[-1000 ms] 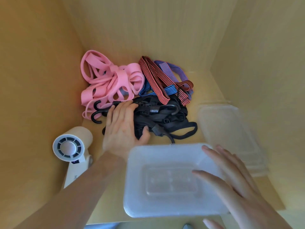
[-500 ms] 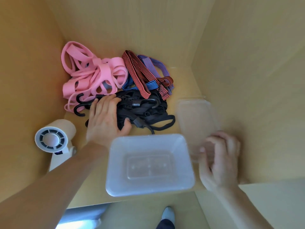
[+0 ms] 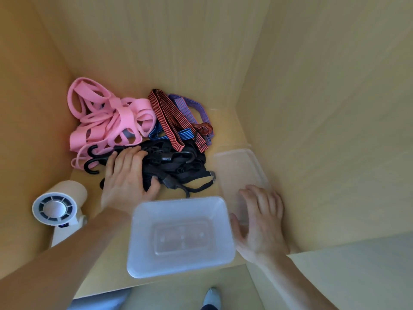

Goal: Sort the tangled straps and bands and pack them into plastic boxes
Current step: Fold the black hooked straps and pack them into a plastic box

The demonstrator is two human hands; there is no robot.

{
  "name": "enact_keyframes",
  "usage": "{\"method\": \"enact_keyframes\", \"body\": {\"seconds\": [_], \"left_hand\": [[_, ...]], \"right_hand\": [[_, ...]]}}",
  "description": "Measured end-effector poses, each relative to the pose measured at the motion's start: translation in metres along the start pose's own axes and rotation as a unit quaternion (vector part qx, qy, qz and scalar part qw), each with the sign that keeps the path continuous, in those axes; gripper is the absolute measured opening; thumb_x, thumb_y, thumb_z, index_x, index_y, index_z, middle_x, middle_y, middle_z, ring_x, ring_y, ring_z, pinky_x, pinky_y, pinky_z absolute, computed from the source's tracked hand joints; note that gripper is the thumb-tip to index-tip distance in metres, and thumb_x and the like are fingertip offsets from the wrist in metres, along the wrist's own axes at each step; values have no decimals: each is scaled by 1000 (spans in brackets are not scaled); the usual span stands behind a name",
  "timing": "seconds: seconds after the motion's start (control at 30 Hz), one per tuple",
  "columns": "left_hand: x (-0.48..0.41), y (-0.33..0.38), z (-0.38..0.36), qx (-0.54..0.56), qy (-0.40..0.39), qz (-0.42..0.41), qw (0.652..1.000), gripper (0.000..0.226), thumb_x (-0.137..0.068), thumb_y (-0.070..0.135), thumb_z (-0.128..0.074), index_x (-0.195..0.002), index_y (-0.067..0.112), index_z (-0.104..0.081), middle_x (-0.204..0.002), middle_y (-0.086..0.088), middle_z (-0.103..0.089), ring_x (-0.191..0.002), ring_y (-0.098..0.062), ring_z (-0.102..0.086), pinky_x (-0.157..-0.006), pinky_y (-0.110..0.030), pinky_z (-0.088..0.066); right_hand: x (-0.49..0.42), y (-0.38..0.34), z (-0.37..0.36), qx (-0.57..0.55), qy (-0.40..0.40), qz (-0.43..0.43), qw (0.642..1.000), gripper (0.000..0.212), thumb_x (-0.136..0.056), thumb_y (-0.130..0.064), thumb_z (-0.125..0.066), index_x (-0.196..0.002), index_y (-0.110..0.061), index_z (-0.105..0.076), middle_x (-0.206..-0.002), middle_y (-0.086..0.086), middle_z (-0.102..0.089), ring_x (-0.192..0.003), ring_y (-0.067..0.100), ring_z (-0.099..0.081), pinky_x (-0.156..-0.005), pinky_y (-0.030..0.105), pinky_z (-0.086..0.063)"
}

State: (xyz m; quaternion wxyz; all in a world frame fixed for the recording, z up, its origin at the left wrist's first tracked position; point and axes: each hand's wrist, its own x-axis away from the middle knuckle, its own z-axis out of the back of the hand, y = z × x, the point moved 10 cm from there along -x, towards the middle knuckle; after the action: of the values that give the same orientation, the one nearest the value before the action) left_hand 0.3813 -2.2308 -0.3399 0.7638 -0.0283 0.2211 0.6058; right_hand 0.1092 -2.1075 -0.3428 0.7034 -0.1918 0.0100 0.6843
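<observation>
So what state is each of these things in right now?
Front plastic box: open, empty.
Second clear container: lying flat beside it, right hand resting on it.
Pink bands: tangled pile, unpacked.
Striped straps: heaped, unpacked.
Black straps: tangled, gripped by left hand.
White fan: running or not, cannot tell.

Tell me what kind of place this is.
Likely a storage shelf inside a wooden cupboard: wood panels enclose three sides, with tangled straps, a plastic box and a small fan stored there.
</observation>
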Motion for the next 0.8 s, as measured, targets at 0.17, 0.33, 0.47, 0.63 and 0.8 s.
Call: {"method": "enact_keyframes", "body": {"seconds": [0.17, 0.33, 0.47, 0.63, 0.8], "left_hand": [[0, -7, -8, 5, -6, 0, 1000, 62, -77, 43, -46, -126, 7, -52, -132, -13, -55, -129, -34, -46, -121, -49, -19], [-1, -7, -10, 3, -18, 1, 1000, 63, -77, 43, -45, -127, 6, -53, -134, -14, -55, -130, -35, -46, -122, -49, -19], [-1, -8, -10, 3, -19, 3, 1000, 63, -76, 43, -45, -126, 6, -53, -135, -13, -55, -130, -34, -47, -122, -48, -19], [-1, -8, -11, 9, -12, 2, 1000, 62, -76, 43, -46, -126, 6, -53, -134, -13, -56, -130, -34, -47, -121, -49, -20], [0, -11, -11, 10, -20, 9, 1000, 61, -76, 42, -48, -126, 8, -53, -135, -11, -55, -130, -31, -46, -122, -48, -19]], "right_hand": [[3, -3, -13, -20, -12, 34, 999, 70, -68, -38, -57, -134, -16, -49, -140, -1, -45, -129, 24, -45, -116, 58, -24], [-2, 1, -25, 5, -45, -4, 999, 77, -63, -28, -49, -139, -16, -43, -142, 0, -43, -131, 26, -44, -118, 57, -25], [-1, 7, -18, -20, 26, -32, 999, 60, -78, -29, -55, -135, -13, -47, -139, 5, -46, -128, 30, -44, -119, 52, -25], [3, 2, -16, -39, 43, 17, 998, 26, -75, -24, -51, -100, -19, -50, -125, 3, -46, -113, 32, -48, -109, 50, -34], [1, 2, -21, -11, 24, 10, 1000, 31, -72, -20, -51, -102, -21, -54, -129, 5, -46, -114, 33, -47, -110, 54, -32]]}}
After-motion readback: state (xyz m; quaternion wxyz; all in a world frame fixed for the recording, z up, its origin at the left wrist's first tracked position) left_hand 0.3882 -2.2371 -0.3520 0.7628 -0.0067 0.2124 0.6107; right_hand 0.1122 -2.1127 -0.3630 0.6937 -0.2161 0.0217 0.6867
